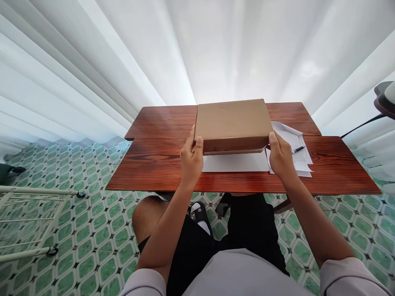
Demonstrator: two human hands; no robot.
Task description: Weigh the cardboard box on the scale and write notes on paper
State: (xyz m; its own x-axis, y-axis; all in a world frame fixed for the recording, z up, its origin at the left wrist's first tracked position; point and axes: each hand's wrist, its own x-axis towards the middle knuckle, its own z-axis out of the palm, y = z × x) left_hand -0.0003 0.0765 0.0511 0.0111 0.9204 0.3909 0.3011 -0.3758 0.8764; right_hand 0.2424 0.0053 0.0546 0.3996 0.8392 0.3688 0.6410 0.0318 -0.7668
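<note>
A closed brown cardboard box (232, 121) is held between my two hands, above the dark red wooden table (154, 164). My left hand (191, 160) grips its left end, the thumb on the near corner. My right hand (280, 156) grips the right end, thumb also at the near corner. Under the box, a white sheet or flat white thing (236, 163) shows in part; the box covers the remainder. Just beyond my right hand lie papers with handwriting (304, 156), and a dark pen (298, 149) rests on them.
White curtains (216, 49) hang behind the table. A cream metal rack on wheels (37, 218) stands on the green tiled floor at left. My legs are under the table's front edge. A dark brown object (384, 98) stands at the far right.
</note>
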